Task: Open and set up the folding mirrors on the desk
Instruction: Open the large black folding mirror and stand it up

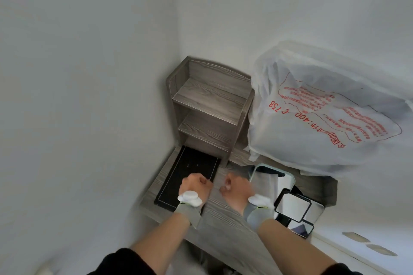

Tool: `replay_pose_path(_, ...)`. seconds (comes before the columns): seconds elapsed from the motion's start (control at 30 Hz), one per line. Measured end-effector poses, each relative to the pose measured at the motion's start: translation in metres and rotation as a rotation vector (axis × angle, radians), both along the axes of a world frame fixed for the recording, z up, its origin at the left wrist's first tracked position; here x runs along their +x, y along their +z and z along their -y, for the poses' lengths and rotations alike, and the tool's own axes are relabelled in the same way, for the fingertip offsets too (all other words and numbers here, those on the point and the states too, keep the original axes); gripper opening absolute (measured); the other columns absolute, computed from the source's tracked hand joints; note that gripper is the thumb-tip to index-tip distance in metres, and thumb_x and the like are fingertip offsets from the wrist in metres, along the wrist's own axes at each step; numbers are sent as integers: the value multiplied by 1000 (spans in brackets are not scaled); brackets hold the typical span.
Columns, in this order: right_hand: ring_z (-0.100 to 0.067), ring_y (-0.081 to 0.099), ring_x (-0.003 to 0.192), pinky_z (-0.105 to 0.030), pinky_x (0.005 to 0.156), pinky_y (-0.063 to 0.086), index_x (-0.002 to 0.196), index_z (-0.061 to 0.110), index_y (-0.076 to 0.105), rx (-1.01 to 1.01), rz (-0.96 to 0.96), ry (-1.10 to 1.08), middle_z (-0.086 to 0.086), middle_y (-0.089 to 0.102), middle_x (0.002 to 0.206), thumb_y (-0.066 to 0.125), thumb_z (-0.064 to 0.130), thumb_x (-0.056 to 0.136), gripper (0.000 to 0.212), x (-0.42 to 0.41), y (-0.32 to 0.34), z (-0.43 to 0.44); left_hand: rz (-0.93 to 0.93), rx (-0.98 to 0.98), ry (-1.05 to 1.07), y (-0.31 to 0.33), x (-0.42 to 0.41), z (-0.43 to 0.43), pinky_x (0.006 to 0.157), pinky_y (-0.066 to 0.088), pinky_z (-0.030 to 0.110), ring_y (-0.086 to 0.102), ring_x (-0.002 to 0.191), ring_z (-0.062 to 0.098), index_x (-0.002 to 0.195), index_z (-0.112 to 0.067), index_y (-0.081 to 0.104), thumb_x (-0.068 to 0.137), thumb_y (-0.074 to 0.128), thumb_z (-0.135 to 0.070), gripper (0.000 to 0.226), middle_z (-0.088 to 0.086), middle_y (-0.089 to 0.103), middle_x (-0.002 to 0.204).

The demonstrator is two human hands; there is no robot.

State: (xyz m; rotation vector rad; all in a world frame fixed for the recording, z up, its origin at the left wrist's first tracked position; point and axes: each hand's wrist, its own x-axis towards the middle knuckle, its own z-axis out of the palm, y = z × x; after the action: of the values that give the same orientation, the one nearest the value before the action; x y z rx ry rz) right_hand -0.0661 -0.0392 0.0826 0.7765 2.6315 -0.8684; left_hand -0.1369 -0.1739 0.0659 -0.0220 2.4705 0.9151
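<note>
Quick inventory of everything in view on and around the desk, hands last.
desk: 1, grey wood grain, in the room corner
shelf unit: 1, grey wood, two tiers, back of desk
black panel: 1, flat on desk, left side
pale-framed mirror: 1, right of the hands
black-framed mirrors: at least 2, right desk edge
plastic bag: 1, white with red print, right of shelf
left hand: fist closed, empty, over black panel
right hand: fist closed, empty, over desk

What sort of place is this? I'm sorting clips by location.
Probably a bedroom or dorm corner: a wood-grain desk against white walls, a small shelf unit, folding mirrors, and a bulging plastic bag.
</note>
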Motion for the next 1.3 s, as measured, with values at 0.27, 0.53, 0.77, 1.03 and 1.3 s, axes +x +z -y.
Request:
replay_pose_path(0.27, -18, 60, 97, -25, 78, 43, 124, 28, 54, -136, 98, -51, 3, 56, 128, 61, 32, 87, 38, -10, -20, 20, -39, -32, -2, -14, -20, 30, 68, 44, 21, 61, 82, 11, 104, -23, 72, 79, 73, -33, 27, -4, 69, 108)
replay_pose_path(0.53, -25, 59, 111, -34, 92, 51, 140, 25, 43, -209, 130, -72, -1, 47, 136, 66, 25, 84, 62, -25, -32, 33, 10, -105, -30, -35, -36, 36, 78, 49, 27, 62, 110, 23, 127, -23, 60, 79, 73, -38, 52, 3, 59, 127)
replay_pose_path(0.77, -29, 50, 128, -29, 94, 46, 153, 24, 23, -341, 263, -58, -4, 27, 154, 74, 32, 76, 93, -33, -53, 38, 86, -192, -9, -51, -57, 46, 93, 51, 34, 57, 120, 27, 141, -24, 46, 76, 77, -37, 74, 5, 52, 138)
replay_pose_path(1.03, -34, 31, 144, -42, 114, 37, 156, 22, 14, -361, 316, -74, -6, 12, 162, 75, 32, 77, 100, -40, -65, 44, 141, -255, -12, -58, -71, 54, 101, 47, 38, 49, 129, 30, 150, -23, 34, 77, 74, -41, 85, 8, 42, 146)
replay_pose_path(1.3, -28, 56, 120, -30, 93, 47, 140, 20, 40, -541, 297, -273, -6, 56, 134, 74, 24, 76, 73, -47, -69, 54, 205, -311, 1, -63, -75, 58, 99, 47, 39, 51, 128, 31, 149, -19, 34, 78, 72, -47, 85, 11, 41, 146)
